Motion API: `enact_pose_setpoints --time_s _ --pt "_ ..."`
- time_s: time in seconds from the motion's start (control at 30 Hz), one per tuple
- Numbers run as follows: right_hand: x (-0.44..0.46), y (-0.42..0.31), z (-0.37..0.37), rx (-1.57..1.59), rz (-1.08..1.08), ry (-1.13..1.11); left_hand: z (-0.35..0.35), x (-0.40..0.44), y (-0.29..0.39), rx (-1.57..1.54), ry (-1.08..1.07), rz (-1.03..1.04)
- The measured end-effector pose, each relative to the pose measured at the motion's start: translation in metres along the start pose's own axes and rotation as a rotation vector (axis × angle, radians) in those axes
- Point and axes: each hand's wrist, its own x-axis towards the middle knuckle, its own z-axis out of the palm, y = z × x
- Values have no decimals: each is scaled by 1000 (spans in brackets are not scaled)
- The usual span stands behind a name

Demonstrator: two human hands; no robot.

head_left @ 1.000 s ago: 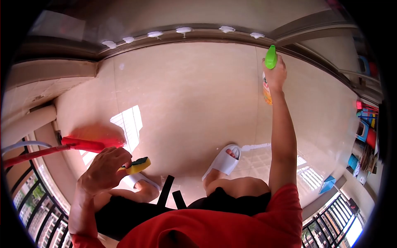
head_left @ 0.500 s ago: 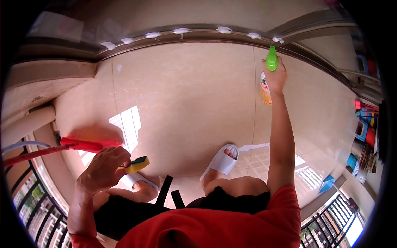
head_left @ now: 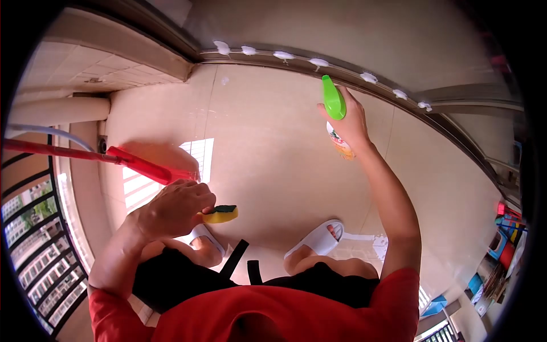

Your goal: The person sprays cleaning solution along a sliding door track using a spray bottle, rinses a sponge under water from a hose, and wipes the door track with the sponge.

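Green-headed, the bottle (head_left: 334,101) fills the right hand (head_left: 352,121), gripped high, presumably for finger reach; its nozzle (head_left: 326,79) seems to point far, towards foam (head_left: 368,77) on the rail (head_left: 343,72), its long axis running down nearward. Near left, the left hand (head_left: 174,210) pinches a sponge (head_left: 222,216) by one end; a red tool (head_left: 138,163) lies beyond.
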Motion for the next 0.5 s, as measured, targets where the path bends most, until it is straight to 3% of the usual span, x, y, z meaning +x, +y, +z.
enact_pose_setpoints --time_s 0.07,0.2,0.33,0.5 --pt "13 -33 18 68 8 -152 -1 -5 0 15 -9 20" --pt "40 -80 71 78 -258 -208 -2 -12 2 17 -26 89" --pt "68 -114 142 89 -364 -78 -1 -24 4 9 11 125" --pt "81 -145 190 142 -328 22 -1 -42 0 -67 42 114"
